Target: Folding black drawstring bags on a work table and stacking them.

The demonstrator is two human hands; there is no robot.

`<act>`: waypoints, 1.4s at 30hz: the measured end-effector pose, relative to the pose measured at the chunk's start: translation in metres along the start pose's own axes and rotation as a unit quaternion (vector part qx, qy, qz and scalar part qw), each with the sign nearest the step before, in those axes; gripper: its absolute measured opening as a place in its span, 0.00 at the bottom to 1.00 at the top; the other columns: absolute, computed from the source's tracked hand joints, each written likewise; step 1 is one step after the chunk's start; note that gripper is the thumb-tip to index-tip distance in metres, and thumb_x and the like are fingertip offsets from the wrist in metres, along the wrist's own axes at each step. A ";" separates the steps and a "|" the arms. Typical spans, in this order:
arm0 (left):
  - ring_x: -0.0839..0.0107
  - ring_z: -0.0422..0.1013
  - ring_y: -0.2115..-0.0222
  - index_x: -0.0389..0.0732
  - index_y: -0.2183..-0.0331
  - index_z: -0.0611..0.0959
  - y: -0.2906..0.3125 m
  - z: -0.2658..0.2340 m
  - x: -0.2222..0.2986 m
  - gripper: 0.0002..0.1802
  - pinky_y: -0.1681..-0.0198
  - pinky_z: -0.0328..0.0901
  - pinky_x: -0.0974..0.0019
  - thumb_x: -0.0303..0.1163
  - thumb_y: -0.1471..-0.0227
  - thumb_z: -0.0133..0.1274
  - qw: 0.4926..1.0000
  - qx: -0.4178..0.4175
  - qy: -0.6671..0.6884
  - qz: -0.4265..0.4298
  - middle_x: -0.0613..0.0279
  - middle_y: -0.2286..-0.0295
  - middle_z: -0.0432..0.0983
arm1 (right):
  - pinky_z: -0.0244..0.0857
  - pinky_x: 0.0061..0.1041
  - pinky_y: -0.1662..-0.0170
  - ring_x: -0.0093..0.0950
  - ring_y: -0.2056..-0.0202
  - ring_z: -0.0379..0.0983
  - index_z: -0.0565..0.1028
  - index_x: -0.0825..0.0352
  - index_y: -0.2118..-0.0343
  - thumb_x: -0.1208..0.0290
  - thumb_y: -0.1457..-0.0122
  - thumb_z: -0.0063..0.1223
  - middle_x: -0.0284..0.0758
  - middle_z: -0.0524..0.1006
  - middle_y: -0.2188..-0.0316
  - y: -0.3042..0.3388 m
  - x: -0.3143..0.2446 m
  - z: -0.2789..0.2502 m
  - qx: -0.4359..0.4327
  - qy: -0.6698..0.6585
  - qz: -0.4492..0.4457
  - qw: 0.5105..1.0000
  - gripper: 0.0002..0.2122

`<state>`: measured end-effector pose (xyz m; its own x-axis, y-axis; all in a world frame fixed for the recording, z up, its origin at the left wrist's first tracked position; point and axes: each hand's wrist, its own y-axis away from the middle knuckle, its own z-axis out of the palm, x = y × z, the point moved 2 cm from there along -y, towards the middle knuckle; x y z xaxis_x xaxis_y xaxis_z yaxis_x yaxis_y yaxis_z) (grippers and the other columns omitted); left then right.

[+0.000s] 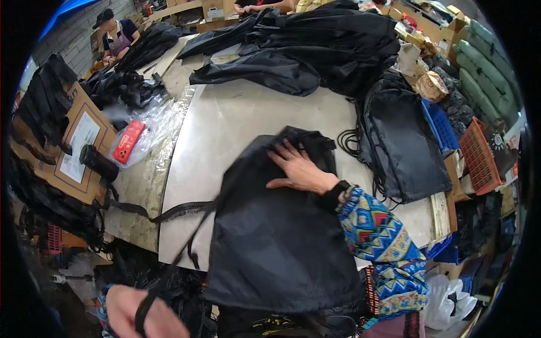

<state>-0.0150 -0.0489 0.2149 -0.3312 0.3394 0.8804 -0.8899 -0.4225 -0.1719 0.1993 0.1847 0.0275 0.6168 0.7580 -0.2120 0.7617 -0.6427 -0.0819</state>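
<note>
A black fabric drawstring bag (276,236) lies flat on the pale tabletop (225,124) in front of me. My right hand (298,169) presses flat on the bag's upper part, fingers spread toward the left. My left hand (143,312) is at the bottom edge, fingers closed around a black cord (186,211) that runs from the bag across the table's near edge.
A stack of black bags (403,146) lies to the right, a big heap of black fabric (315,45) at the far side. On the left are a red phone (128,141) on clear plastic, a black cylinder (98,162) and cardboard with a paper sheet (79,146). Other people sit at the back.
</note>
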 end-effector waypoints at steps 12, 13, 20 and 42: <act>0.42 0.52 0.42 0.40 0.51 0.73 -0.047 -0.142 -0.122 0.23 0.40 0.52 0.53 0.25 0.51 0.53 0.647 0.215 -0.715 -0.156 0.44 0.46 0.61 | 0.64 0.37 0.56 0.38 0.53 0.68 0.64 0.70 0.47 0.74 0.56 0.56 0.41 0.69 0.53 0.109 0.038 -0.037 0.108 0.158 0.264 0.945 0.29; 0.42 0.51 0.42 0.40 0.51 0.72 -0.044 -0.142 -0.123 0.24 0.40 0.52 0.53 0.24 0.52 0.53 0.648 0.208 -0.718 -0.145 0.45 0.46 0.60 | 0.66 0.36 0.60 0.38 0.58 0.71 0.67 0.71 0.50 0.75 0.56 0.53 0.40 0.71 0.57 0.126 0.056 -0.039 0.069 0.162 0.282 0.943 0.25; 0.50 0.60 0.45 0.38 0.61 0.80 -0.017 -0.155 -0.115 0.13 0.44 0.58 0.55 0.26 0.52 0.55 0.673 0.287 -0.676 -0.089 0.49 0.51 0.70 | 0.67 0.21 0.71 0.23 0.67 0.72 0.73 0.73 0.60 0.70 0.48 0.55 0.35 0.75 0.67 0.120 0.044 -0.100 -0.095 -0.387 0.344 0.850 0.14; 0.70 0.74 0.79 0.33 0.61 0.77 -0.014 -0.271 -0.072 0.14 0.76 0.69 0.74 0.23 0.53 0.52 0.760 0.629 -0.134 -0.092 0.56 0.71 0.75 | 0.68 0.18 0.80 0.23 0.80 0.73 0.68 0.78 0.53 0.77 0.45 0.53 0.36 0.74 0.72 0.054 0.084 -0.028 0.156 -0.530 0.395 0.734 0.17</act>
<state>-0.0634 0.1606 0.0342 -0.0111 0.3780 0.9257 0.1456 -0.9153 0.3755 0.2981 0.2166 0.0321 0.2148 -0.2713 -0.9382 0.0652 -0.9545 0.2910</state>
